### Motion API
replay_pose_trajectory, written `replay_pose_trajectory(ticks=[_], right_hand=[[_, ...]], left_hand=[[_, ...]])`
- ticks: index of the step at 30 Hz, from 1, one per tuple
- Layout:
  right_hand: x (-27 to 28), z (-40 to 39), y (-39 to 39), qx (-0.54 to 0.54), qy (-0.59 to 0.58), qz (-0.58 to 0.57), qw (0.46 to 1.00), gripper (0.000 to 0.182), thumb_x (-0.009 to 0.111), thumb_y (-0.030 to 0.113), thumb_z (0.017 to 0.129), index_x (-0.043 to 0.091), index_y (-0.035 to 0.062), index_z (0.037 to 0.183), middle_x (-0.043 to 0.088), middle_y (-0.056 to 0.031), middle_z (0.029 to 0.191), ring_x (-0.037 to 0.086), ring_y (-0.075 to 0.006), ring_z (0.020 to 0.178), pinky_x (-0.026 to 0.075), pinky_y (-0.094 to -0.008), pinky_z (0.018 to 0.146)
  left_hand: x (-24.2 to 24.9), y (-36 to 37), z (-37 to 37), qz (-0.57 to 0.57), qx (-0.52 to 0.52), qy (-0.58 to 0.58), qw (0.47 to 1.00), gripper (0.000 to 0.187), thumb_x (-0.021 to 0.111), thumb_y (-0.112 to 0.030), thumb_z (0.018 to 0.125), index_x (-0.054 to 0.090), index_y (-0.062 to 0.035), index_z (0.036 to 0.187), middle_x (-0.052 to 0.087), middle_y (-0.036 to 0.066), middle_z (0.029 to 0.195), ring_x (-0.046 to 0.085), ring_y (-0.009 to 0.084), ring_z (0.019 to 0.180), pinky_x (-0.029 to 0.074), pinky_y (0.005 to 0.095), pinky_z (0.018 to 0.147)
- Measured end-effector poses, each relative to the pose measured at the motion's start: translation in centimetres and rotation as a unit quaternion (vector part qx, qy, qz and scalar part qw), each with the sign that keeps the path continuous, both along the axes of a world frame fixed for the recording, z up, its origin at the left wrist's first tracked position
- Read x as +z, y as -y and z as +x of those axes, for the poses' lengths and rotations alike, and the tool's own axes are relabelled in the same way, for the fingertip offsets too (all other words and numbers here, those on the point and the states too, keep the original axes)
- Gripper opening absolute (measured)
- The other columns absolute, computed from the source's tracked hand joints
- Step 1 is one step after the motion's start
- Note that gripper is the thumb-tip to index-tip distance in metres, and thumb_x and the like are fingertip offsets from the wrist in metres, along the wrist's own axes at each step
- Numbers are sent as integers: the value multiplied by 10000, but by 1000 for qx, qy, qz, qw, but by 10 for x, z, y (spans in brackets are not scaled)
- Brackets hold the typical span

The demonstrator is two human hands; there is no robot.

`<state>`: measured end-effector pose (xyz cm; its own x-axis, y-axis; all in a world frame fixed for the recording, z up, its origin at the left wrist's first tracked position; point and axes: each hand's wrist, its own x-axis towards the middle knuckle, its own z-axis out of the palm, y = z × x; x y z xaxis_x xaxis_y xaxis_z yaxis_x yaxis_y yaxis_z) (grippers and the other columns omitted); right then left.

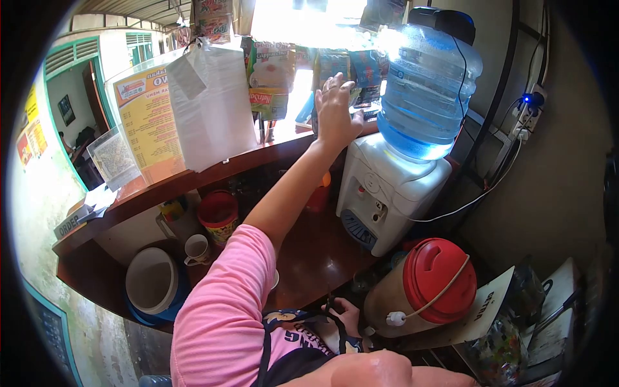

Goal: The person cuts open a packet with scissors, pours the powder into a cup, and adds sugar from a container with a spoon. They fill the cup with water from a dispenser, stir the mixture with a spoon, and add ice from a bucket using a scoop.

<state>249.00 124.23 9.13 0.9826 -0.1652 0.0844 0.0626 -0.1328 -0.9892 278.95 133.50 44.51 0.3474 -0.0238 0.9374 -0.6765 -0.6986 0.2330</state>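
The left hand (336, 113) is raised, fingers apart, in front of hanging sachets (369, 68); whether it touches them cannot be told. The right hand (348, 317) is low by the apron, partly hidden, its grip unclear. Just right of the sachets, 1 water bottle (419, 90) tops a white dispenser (390, 187). Plastic bags (216, 109) and 1 menu board (149, 122) stand leftward. Below spreads a glossy brown worktop (313, 248); a red-lidded container (442, 277) is near the right wall (561, 161).
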Motion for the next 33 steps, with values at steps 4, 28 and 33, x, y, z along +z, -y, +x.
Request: replay_pose_trajectory(ticks=[4,28,33], right_hand=[[-2,-3,3,3,-23,-9,1000,283,774,183,702,670,12,902,684,-79,753,632,-110,676,484,-258,631],[1,3,-4,68,4,-29,997,166,683,-11,770,634,-20,929,689,-72,838,651,-115,790,516,-236,716],[19,-2,-2,68,19,-43,997,197,664,-19,762,632,-26,956,693,-80,841,656,-118,787,517,-247,709]], left_hand=[[27,-44,-25,42,143,88,985,660,670,-188,700,405,-69,1292,263,213,1436,179,406,1358,160,587,1067],[77,-132,5,25,97,156,983,281,539,93,661,650,-66,864,643,120,916,608,293,913,475,368,795],[76,-155,-24,-13,82,111,990,326,497,116,623,661,-61,841,653,128,914,597,312,933,449,382,848]])
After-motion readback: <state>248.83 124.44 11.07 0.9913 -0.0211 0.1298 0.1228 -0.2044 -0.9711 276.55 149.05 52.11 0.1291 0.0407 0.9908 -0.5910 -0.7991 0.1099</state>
